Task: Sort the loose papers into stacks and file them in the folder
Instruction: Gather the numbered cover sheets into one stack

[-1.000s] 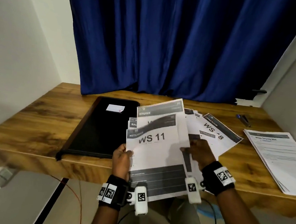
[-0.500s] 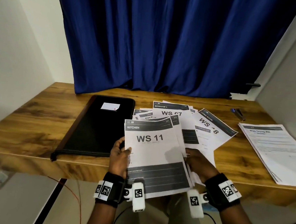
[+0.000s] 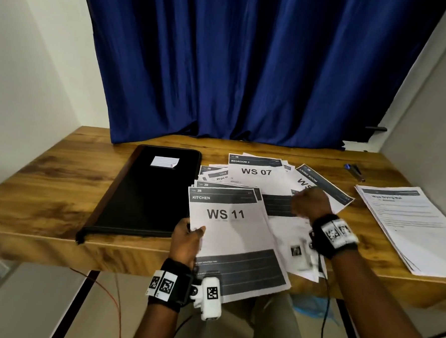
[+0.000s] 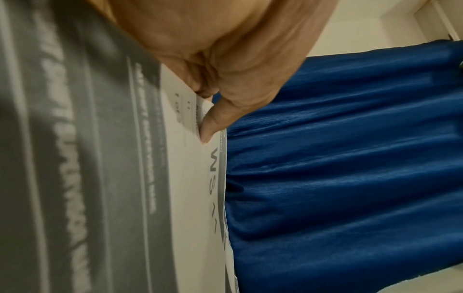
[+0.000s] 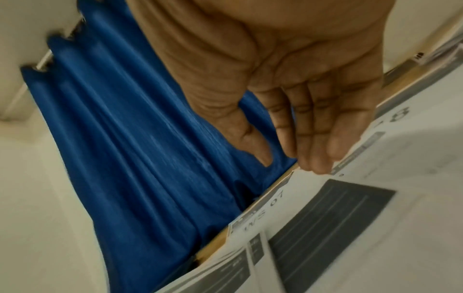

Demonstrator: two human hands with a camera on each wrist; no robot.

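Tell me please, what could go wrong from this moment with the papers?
1. The left hand pinches the WS 11 stack by one edge only; sheets overhanging the table might slip down.
2. The right hand, reaching over the fanned papers, may scatter them further.

My right hand [image 3: 310, 203] has let go of the WS 11 sheets [image 3: 234, 237] and moved out over the spread papers [image 3: 258, 178], fingers straight

Right hand [image 3: 310, 203] motion-blurred, covering WS sheet [image 3: 320, 186] number; pens [image 3: 355, 171] too small.
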